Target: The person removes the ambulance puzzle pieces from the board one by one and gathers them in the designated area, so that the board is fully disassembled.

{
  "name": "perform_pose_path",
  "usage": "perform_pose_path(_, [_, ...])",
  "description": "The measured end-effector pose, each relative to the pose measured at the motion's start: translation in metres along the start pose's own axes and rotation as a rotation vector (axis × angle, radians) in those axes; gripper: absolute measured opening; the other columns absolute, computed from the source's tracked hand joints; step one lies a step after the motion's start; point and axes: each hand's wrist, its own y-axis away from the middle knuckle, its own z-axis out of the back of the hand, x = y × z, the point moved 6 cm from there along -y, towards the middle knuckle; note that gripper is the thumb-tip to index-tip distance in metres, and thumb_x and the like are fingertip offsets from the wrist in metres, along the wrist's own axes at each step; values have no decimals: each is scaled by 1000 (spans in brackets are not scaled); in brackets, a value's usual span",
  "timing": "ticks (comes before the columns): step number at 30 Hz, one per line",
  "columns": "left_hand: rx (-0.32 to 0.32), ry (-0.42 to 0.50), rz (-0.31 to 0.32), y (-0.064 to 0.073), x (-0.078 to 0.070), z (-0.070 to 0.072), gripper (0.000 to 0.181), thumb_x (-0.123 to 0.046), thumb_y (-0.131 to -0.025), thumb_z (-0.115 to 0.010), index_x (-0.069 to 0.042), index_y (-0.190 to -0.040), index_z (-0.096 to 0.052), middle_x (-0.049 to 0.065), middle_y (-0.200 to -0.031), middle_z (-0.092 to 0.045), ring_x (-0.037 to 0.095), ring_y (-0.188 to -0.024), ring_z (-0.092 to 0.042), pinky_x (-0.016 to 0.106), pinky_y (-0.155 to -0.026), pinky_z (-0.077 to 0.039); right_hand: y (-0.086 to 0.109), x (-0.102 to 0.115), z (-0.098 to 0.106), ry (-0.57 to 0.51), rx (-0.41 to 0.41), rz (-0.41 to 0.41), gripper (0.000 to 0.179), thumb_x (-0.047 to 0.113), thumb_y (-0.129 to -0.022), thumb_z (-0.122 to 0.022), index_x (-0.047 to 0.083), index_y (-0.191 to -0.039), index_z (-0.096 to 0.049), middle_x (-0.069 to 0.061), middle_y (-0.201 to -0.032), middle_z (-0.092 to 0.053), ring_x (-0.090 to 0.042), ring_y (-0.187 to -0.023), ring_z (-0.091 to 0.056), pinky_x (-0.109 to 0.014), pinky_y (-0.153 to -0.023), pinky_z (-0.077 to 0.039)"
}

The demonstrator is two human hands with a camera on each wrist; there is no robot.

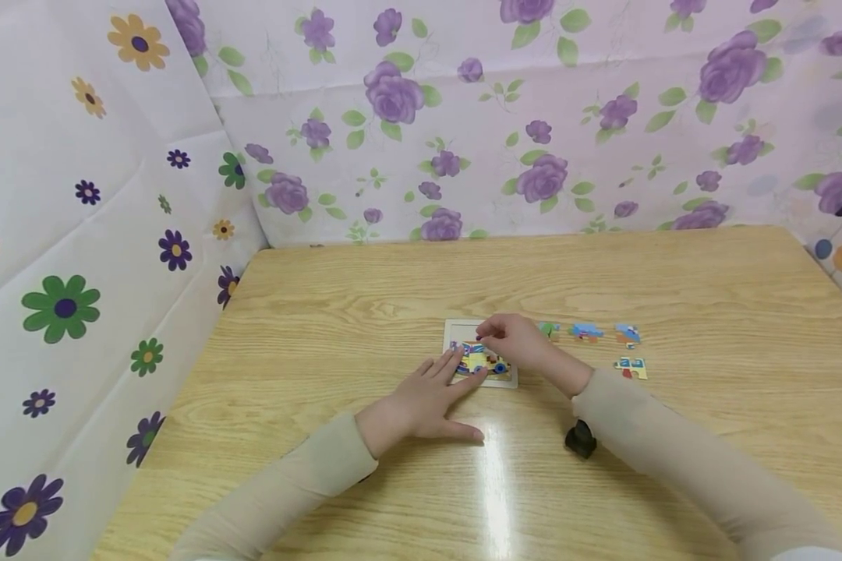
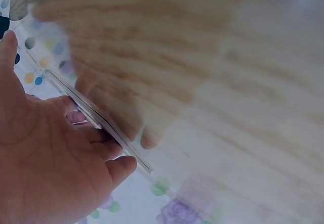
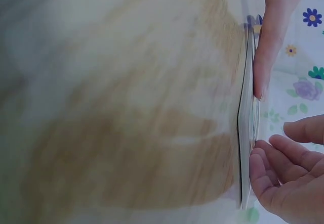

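In the head view a small jigsaw puzzle point(image 1: 480, 383) in a pale frame lies on the table, its lower part filled with a colourful vehicle picture and its upper part bare. My left hand point(image 1: 424, 401) rests spread at its left side, fingertips on the lower part of the picture, thumb pointing right. Over the upper right of the frame, my right hand point(image 1: 522, 343) pinches a small dark puzzle piece point(image 1: 479, 337) at its fingertips, mostly hidden. Edge-on in the right wrist view, the puzzle frame point(image 3: 244, 133) lies close beside my curled right fingers point(image 3: 258, 166).
Right of the frame lie loose puzzle pieces: a green and blue one point(image 1: 550, 330), a blue one point(image 1: 586, 332), another blue one point(image 1: 627, 333) and a yellow one point(image 1: 631, 367). A black object point(image 1: 580, 439) shows beside the right sleeve. Flowered cloth point(image 1: 393, 156) hangs behind the wooden table point(image 1: 323, 312).
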Motion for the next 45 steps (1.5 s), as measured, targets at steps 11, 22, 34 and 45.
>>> perform_pose_path(11, [6, 9, 10, 1, -1, 2, 89, -71, -83, -49, -31, -154, -12, 13, -160, 4, 26, -148, 0, 46, -119, -11, -3, -1, 0, -71, 2, -50, 25, 7, -93, -53, -2, -114, -64, -17, -112, -65, -30, -103, -60, -42, -88, -51])
perform_pose_path(22, [6, 1, 14, 2, 0, 0, 88, -72, -83, -49, -32, -153, -14, 13, -160, 3, 25, -148, -1, 47, -118, -12, -6, -5, -2, -244, -22, -83, 26, 1, -92, -54, -6, -116, -61, -20, -109, -64, -27, -97, -60, -30, -78, -53])
perform_pose_path(34, [-12, -33, 14, 1, 2, 0, 87, -72, -83, -47, -33, -153, -12, 12, -160, 4, 26, -148, -1, 47, -118, -13, -11, 0, 3, -309, -53, -93, 19, 4, -92, -59, -6, -107, -65, -11, -91, -63, -15, -81, -54, -23, -70, -47])
perform_pose_path(45, [-1, -47, 17, 0, 2, -1, 87, -72, -84, -46, -34, -153, -9, 13, -160, 3, 25, -148, -2, 47, -118, -13, -7, -5, 4, -351, -36, -113, 19, 5, -91, -60, -6, -106, -65, -8, -89, -63, -14, -78, -55, -22, -67, -49])
